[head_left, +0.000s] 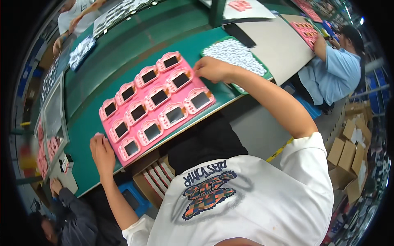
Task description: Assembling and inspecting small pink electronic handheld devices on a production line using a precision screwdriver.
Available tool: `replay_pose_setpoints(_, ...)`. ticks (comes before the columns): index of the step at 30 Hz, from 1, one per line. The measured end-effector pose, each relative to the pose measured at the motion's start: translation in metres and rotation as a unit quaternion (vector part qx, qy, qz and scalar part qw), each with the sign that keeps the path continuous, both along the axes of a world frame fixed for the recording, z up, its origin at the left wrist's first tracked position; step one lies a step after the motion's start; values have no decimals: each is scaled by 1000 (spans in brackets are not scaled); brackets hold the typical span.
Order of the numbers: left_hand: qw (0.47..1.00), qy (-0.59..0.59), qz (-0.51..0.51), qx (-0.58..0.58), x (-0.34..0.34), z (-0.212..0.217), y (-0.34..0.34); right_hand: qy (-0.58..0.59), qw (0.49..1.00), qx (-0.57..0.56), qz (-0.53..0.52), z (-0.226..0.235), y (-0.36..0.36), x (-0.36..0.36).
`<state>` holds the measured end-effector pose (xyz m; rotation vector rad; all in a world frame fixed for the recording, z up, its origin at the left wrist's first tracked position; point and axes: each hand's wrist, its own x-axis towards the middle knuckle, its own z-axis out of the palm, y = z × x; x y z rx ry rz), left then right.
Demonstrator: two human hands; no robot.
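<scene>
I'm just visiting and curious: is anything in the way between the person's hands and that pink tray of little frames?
Nothing visible is. The left hand rests at the near left corner of the pink tray, and the right hand touches its far right edge. Only bare green table lies around the tray; the tray of small white parts sits beyond the right hand.

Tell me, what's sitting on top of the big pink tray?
The pink tray carries rows of pink frames with dark screens. The left hand and right hand hold its ends. Whatever lies beneath the frames is hidden.
</scene>
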<state>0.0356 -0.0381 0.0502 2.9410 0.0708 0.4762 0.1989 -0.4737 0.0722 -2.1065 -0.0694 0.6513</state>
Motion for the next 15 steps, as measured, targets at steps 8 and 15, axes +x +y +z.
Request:
replay_pose_setpoints(8, 992, 70, 71, -80, -7, -13, -18, 25, 999, 31, 2, -24, -7, 27)
replay_pose_setpoints(15, 945, 105, 101, -293, -1, -31, 43, 50, 992, 113, -4, -16, -1, 24)
